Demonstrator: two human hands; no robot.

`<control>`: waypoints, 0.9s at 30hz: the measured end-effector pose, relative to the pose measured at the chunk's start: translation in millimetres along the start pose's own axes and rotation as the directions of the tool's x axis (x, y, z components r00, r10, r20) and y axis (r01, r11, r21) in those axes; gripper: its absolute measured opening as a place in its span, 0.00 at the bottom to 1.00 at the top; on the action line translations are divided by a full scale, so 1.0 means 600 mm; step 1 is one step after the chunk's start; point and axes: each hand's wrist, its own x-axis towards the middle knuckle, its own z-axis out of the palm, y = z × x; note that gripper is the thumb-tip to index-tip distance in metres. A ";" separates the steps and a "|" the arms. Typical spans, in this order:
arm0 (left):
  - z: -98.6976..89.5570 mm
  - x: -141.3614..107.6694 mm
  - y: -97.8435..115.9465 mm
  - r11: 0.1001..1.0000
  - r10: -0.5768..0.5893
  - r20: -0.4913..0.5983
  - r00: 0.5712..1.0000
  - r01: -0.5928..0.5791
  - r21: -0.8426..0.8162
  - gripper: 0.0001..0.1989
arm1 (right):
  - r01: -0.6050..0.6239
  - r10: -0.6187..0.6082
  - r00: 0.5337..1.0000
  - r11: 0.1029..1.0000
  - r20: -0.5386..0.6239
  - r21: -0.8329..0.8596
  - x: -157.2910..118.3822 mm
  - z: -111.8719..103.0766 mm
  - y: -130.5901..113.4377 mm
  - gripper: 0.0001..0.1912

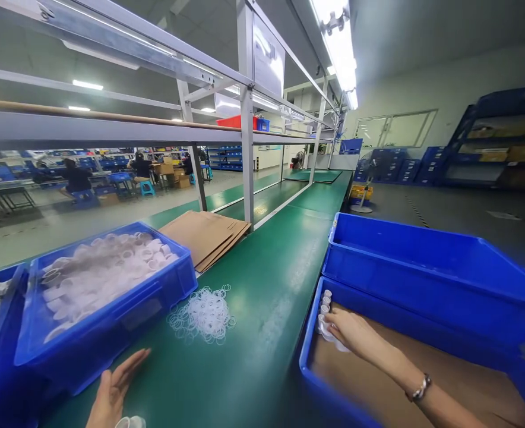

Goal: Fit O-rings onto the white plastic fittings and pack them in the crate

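My right hand (349, 333) reaches into a cardboard-lined blue bin (304, 353), its fingers closed on a white cup-shaped plastic part (340, 346) at the bin's left side. Beyond it, several similar white parts (325, 301) stand in a short row along the wall. At the lower left, my left hand (113, 386) is open over the green belt, fingers stretched out. Beside its palm, cut off by the frame edge, is another white part (131, 422); whether the hand touches it I cannot tell. A loose pile of thin clear rings (209, 315) lies ahead on the belt.
A blue crate (124, 309) heaped with white parts stands at left, with another crate beside it. Flat cardboard sheets (204, 235) lie by a metal frame post (247, 148). A second blue bin (423, 261) sits behind the lined one. People sit far off at left.
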 end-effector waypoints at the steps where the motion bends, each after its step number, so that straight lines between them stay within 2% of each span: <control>1: 0.000 0.000 0.001 1.000 -0.001 -0.002 1.000 0.001 -0.004 0.36 | -0.035 0.035 0.998 0.999 0.043 0.004 -0.002 0.030 0.015 0.14; 4: -0.002 0.002 0.001 1.000 0.010 -0.014 1.000 -0.010 -0.021 0.37 | -0.066 0.062 0.993 0.997 0.096 0.038 0.002 0.096 0.028 0.14; 6: -0.004 0.003 0.001 0.999 0.015 -0.021 1.000 -0.015 -0.031 0.37 | -0.048 0.040 0.995 0.994 0.086 0.098 0.002 0.114 0.023 0.15; 11: -0.001 -0.001 0.004 0.999 -0.005 -0.023 1.000 0.004 -0.034 0.39 | -0.061 0.038 0.997 0.932 0.073 0.358 -0.023 0.116 0.000 0.14; 14: 0.003 -0.005 0.003 1.000 -0.004 -0.039 0.999 0.003 -0.027 0.38 | 0.015 -0.040 0.998 0.903 0.050 0.429 -0.039 0.119 -0.010 0.10; 16: 0.005 -0.005 0.001 0.999 0.010 -0.042 0.999 -0.011 -0.032 0.39 | 0.078 -0.102 0.994 0.917 0.042 0.392 -0.040 0.116 -0.014 0.08; 19: 0.008 -0.003 -0.003 0.999 0.025 -0.022 0.999 -0.026 -0.044 0.42 | 0.155 -0.151 0.988 0.968 -0.035 0.199 -0.021 0.086 -0.033 0.09; 21: 0.013 -0.004 -0.001 0.997 0.059 -0.002 0.998 -0.059 -0.045 0.42 | 0.230 -0.209 0.963 0.966 -0.171 0.117 0.003 0.054 -0.075 0.11; 23: 0.019 -0.006 0.003 0.993 0.108 0.002 0.994 -0.108 -0.053 0.40 | 0.380 -0.338 0.906 0.915 -0.257 0.138 0.029 0.027 -0.149 0.10; 25: 0.024 -0.007 0.007 0.986 0.151 -0.006 0.989 -0.151 -0.064 0.38 | 0.575 -0.533 0.814 0.795 -0.230 0.194 0.050 0.015 -0.247 0.08; 27: 0.029 -0.009 0.010 0.983 0.169 -0.014 0.986 -0.169 -0.072 0.38 | 0.725 -0.699 0.688 0.664 -0.194 0.181 0.066 0.019 -0.355 0.11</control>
